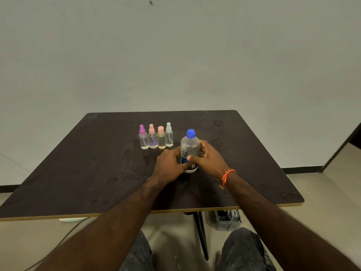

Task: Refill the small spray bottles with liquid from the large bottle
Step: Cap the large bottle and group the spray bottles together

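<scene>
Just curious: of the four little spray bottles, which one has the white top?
The far-right spray bottle, nearest the large bottle that both hands hold. Its top is white; the other three have a purple and two pink tops.

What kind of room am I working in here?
Probably a bare workroom or test space, not a home: a plain blank wall, one dark table and a grey plastic basket on the floor.

Both arms reach straight out, and the left hand [169, 165] and right hand [209, 157] curl in toward each other, fingers bent, thumbs near, with an orange band [226, 178] on the right wrist.
</scene>
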The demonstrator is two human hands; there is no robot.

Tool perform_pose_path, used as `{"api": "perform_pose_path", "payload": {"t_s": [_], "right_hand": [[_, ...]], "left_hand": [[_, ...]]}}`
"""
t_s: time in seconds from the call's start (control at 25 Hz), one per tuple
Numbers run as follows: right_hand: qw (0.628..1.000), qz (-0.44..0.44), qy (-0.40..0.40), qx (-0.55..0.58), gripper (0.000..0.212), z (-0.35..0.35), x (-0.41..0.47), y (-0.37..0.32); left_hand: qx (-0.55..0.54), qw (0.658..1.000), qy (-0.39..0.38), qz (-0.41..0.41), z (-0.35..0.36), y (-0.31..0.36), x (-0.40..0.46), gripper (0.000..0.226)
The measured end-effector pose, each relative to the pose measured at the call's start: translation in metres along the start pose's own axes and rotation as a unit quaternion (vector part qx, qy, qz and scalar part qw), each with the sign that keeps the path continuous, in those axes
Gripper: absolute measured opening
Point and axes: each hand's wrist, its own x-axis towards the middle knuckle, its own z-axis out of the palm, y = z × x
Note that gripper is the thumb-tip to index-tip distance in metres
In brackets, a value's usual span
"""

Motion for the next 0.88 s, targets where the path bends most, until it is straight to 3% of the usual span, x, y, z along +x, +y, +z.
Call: {"api": "perform_pose_path", "payload": {"t_s": [0.52,0.6,0.68,0.76,0.88], "right_hand": [[0.991,0.034,0.12,-0.047,0.063,-0.083,0.002,0.038],[0.991,0.035,0.113,-0.058,0.066,-0.086,0.0,0.042],[0.992,0.036,0.108,-0.045,0.075,-0.081,-0.002,0.045],[0.986,0.014,0.154,-0.062,0.076,-0.071,-0.009,0.042],[0.927,-0.102,0.291,-0.214,0.066,-0.053,-0.023,0.029]], "left_hand": [[0.023,0.998,-0.053,0.026,0.079,0.051,0.056,0.055],[0.021,0.997,-0.065,0.026,0.082,0.052,0.056,0.065],[0.041,0.997,-0.069,0.013,0.077,0.048,0.056,0.095],[0.068,0.995,-0.073,-0.009,0.068,0.041,0.054,0.119],[0.092,0.995,-0.03,-0.005,0.045,0.024,0.048,0.107]]}}
